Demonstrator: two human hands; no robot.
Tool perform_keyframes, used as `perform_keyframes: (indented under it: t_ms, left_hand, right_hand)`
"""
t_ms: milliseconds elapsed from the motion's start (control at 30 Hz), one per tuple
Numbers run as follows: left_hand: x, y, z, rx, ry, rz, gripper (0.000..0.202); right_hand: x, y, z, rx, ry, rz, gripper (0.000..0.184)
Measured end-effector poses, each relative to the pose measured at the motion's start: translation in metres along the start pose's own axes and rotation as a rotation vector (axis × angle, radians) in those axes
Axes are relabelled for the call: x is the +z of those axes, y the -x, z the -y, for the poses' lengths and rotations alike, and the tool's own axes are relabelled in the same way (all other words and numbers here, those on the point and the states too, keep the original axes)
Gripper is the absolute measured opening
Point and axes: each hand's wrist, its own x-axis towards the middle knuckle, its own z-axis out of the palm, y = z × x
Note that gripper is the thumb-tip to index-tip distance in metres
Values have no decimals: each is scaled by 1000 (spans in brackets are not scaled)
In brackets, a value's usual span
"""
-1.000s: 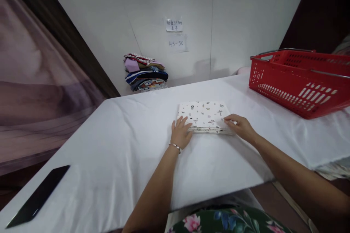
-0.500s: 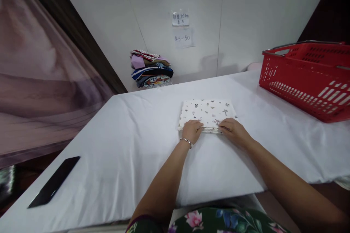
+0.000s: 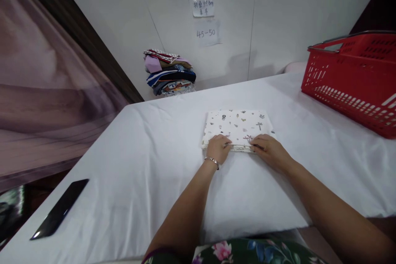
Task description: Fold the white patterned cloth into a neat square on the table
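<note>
A folded white cloth (image 3: pixel 236 126) with small printed plants and figures lies flat on the white-covered table (image 3: pixel 154 152). Several layers show along its near edge. My left hand (image 3: pixel 219 148), with a silver bracelet at the wrist, pinches that edge left of its middle. On the right part of the same edge, my right hand (image 3: pixel 269 150) is closed, thumb and fingers on the layers. Both sets of fingertips are partly hidden by the hands and the cloth.
A red plastic basket (image 3: pixel 349 86) stands at the table's right. Folded clothes (image 3: pixel 170 74) are stacked beyond the far edge, by the wall. A dark flat panel (image 3: pixel 60 208) lies at the left near edge. Pink drapery (image 3: pixel 46 90) hangs at left; two paper signs (image 3: pixel 206 33) are on the wall.
The view has shifted slightly, so the basket and the wall signs appear a little displaced. Both hands keep their grip on the cloth's near edge, with the right hand slightly farther from the left.
</note>
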Motion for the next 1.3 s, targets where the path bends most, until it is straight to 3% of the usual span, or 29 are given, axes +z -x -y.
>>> perform_keyframes:
  t_ms: [233,600,1000,1167,1300]
  left_hand:
    - [0,-3,-1,-32,33,12,6]
    - [0,0,3,56,31,26,13]
    - [1,-1,-1,7,55,-10,6]
    - [1,-1,0,84,24,-68,8]
    - [0,2,3,206,-74,-36,10]
  right_hand:
    - [-5,0,8,-8,-17,-26,28]
    - [-3,3,10,-21,-28,-117,23]
    - [0,4,9,-24,-6,-114,20]
    - [0,4,9,-21,29,-89,20]
    - [0,4,8,-30,42,-58,20]
